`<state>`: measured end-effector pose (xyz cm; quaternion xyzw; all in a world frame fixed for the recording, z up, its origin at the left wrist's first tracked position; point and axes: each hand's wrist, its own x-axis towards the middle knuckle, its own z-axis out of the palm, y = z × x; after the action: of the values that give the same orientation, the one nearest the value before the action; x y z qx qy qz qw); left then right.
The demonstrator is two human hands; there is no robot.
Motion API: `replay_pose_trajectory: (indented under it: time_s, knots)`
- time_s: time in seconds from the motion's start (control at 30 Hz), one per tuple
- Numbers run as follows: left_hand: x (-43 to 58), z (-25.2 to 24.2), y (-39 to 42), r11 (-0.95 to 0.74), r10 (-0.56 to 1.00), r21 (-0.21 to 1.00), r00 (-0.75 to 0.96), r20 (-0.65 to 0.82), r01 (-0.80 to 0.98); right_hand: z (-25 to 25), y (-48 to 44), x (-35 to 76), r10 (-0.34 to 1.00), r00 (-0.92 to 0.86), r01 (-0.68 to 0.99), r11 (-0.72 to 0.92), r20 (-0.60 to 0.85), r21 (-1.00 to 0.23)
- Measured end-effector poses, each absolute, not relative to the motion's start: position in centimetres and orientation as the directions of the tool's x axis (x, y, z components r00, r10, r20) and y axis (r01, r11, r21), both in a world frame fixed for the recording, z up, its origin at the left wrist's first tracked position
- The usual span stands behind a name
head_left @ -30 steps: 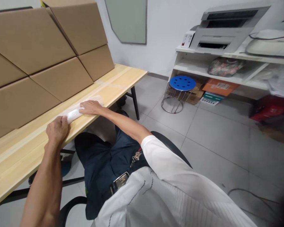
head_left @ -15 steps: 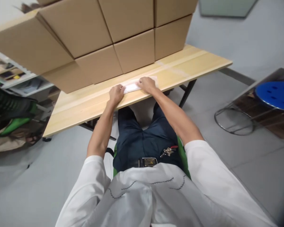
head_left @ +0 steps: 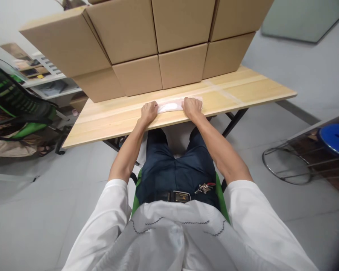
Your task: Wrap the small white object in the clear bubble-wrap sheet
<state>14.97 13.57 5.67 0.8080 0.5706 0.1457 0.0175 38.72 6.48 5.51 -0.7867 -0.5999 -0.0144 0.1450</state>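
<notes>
A flat white and pinkish plastic-looking packet (head_left: 170,107) lies on the wooden table (head_left: 101,125) near its front edge. My left hand (head_left: 149,110) has its fingers curled closed on the packet's left end. Toward the other end, my right hand (head_left: 191,107) grips it with bent fingers, and a bit of the packet sticks out beyond that hand. What is inside the packet, I cannot make out. Both forearms reach forward over the table's front edge.
Stacked cardboard boxes (head_left: 183,64) stand along the back of the table. To the right is a blue-topped stool (head_left: 336,137) with a metal ring base. A black and green chair (head_left: 19,109) and white shelves (head_left: 59,90) are at the left.
The camera view has swung, so table, boxes and hands appear farther right and slightly lower. Both hands keep their hold on the packet, with little visible change in their grip.
</notes>
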Motion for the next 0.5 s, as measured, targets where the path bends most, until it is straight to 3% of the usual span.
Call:
replay_pose_trajectory:
  time_s: [0.5]
  knots:
    - [14.81, 5.85, 13.63, -0.267, 0.953, 0.218, 0.224, 0.202, 0.939, 4.86, 6.16, 38.93, 0.888, 0.400, 0.897, -0.328, 0.227, -0.295]
